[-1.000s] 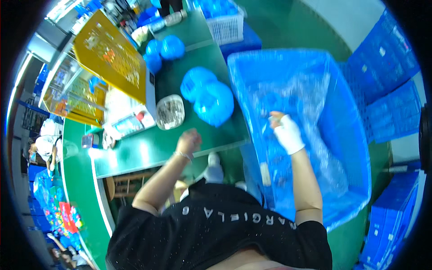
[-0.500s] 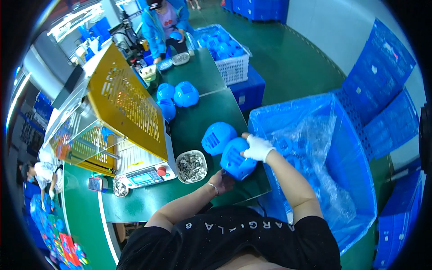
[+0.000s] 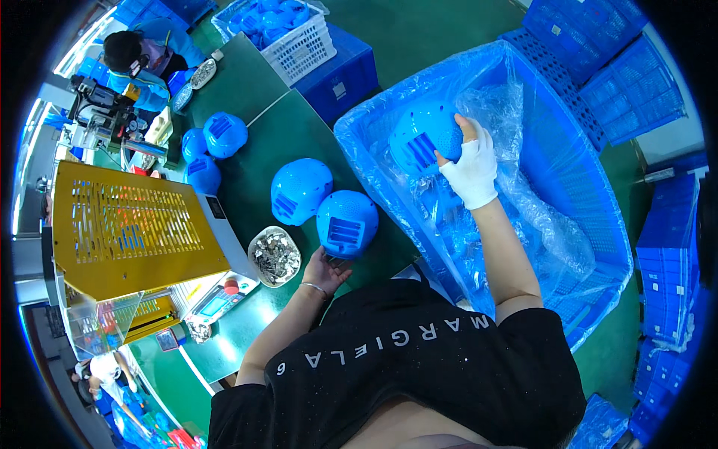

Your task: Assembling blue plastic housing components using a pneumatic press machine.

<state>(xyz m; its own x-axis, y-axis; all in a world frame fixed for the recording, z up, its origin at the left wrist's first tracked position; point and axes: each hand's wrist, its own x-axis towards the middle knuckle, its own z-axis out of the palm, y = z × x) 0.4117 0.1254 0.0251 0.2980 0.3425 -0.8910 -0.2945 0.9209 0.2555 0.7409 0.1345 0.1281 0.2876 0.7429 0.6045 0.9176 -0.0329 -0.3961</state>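
Note:
My right hand [image 3: 474,166], in a white glove with bare fingertips, grips a rounded blue plastic shell [image 3: 420,136] above the large lined bin. The shell has a slotted recess and a dotted, perforated patch. On the green table [image 3: 299,131], my bare left hand [image 3: 327,272] lies with fingers apart at the near edge of a second blue shell [image 3: 346,224]; whether it touches is hard to see. Against that shell rests a third one [image 3: 301,191]. A dish of small metal parts [image 3: 274,257] sits left of my left hand.
The blue bin [image 3: 591,187] with clear plastic lining stands right of the table. A yellow-guarded machine [image 3: 138,224] occupies the left. Several blue shells [image 3: 224,135] lie farther up the table, near a co-worker [image 3: 142,63]. A white crate of shells [image 3: 299,56] stands beyond.
My right hand has left the nearer shell on the table and moved right over the bin, where it now holds another shell. My left hand stays by the table shells. The view has shifted.

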